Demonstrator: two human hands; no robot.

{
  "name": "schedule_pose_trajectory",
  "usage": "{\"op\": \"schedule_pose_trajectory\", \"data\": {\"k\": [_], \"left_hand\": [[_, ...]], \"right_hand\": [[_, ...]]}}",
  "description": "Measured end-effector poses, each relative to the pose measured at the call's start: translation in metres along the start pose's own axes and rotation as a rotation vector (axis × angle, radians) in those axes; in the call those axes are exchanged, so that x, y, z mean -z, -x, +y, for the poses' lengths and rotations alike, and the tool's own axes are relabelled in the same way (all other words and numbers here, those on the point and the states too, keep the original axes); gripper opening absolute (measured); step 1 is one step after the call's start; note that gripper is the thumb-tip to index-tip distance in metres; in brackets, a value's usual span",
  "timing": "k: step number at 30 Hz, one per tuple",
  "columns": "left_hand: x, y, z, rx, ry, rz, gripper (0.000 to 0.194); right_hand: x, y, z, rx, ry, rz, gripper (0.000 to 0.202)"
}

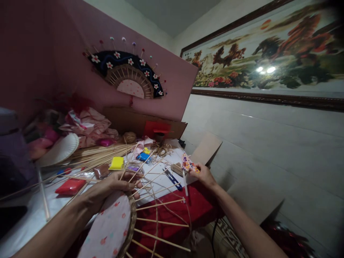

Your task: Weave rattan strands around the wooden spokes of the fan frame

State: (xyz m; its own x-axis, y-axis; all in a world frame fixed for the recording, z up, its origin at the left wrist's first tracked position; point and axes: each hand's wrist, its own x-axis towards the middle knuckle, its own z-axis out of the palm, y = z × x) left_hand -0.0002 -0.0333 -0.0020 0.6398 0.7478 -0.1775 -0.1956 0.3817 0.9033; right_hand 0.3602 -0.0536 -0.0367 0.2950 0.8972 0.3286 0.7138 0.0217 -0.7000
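A framed picture of horses (223, 61) hangs along the pale wall, and to its left a pink board (172, 93) stands behind the work, bearing a dark blue fan (126, 61) with white flowers. Below is a table (172, 209) with red cloth on its near side and white covering beyond. The person's left hand (126, 182) holds a stick fan (110, 225) at the table's near edge, thumb and fingers clamped on it near the braided rim, its spotted half-circle towards the person and its thin sticks spreading forward and right. A bundle of loose sticks (99, 159) lies farther back. The right hand (202, 174) is out past the stick tips, its fingers closed on a flower-patterned tool (189, 165), perhaps a glue gun, though too small to tell surely. Between the hands lie blue snips (173, 179); nearer the left arm are a red packet (70, 186) and a smaller yellow packet (116, 163).
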Motion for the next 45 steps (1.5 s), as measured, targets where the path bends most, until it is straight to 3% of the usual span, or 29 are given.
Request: {"op": "schedule_pose_trajectory", "data": {"k": [3,7,12,17,21,26,45], "left_hand": [[0.003,-0.003,-0.003,-0.004,0.002,0.000,0.036],[0.003,-0.003,-0.004,0.016,0.016,0.007,0.035],[-0.002,0.003,0.000,0.021,0.011,-0.048,0.034],[-0.005,0.006,0.004,0.015,0.004,-0.075,0.030],[-0.006,0.007,0.003,-0.022,0.017,-0.092,0.020],[-0.005,0.006,0.001,-0.012,0.016,-0.090,0.023],[-0.006,0.007,0.000,-0.010,0.005,-0.053,0.025]], "right_hand": [[0.010,0.004,-0.012,-0.021,-0.195,0.008,0.034],[0.025,0.025,-0.047,-0.005,-0.420,-0.069,0.040],[0.024,0.057,-0.098,-0.130,-0.917,-0.398,0.030],[0.009,0.078,-0.131,-0.270,-0.772,-0.624,0.035],[0.001,0.080,-0.146,-0.311,-0.693,-0.690,0.034],[-0.003,0.074,-0.159,-0.300,-0.583,-0.757,0.033],[-0.003,0.065,-0.164,-0.412,-0.512,-0.851,0.032]]}}
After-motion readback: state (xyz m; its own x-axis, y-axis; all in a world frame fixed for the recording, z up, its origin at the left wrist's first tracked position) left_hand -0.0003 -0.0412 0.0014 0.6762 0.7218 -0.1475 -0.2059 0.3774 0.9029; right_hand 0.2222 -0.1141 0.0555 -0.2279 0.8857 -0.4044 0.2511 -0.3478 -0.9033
